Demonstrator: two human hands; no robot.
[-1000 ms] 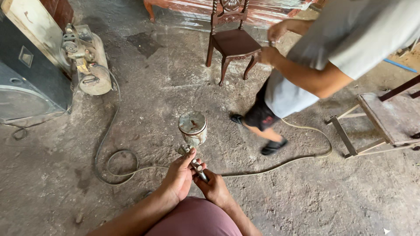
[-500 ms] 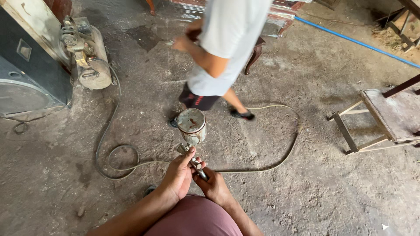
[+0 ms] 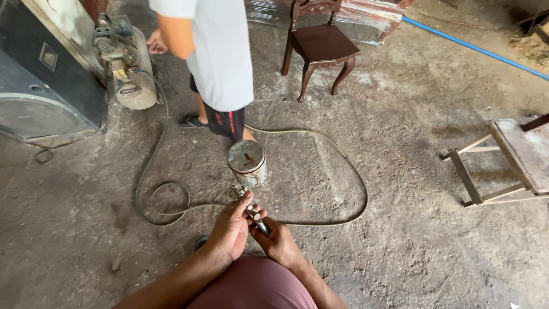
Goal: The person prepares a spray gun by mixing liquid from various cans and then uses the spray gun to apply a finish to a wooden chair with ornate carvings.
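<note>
Both hands, left hand [image 3: 231, 229] and right hand [image 3: 278, 243], are clenching the spray gun [image 3: 247, 171] at centre; another person [image 3: 214, 57] is now standing at twelve o'clock, having crossed over from two o'clock.

One spray gun [image 3: 247, 171], one hose [image 3: 320, 171], one chair [image 3: 317, 43], one compressor [image 3: 123, 66]

Soft even daylight, faint shadows, sharp, wide-angle edge distortion.
</note>
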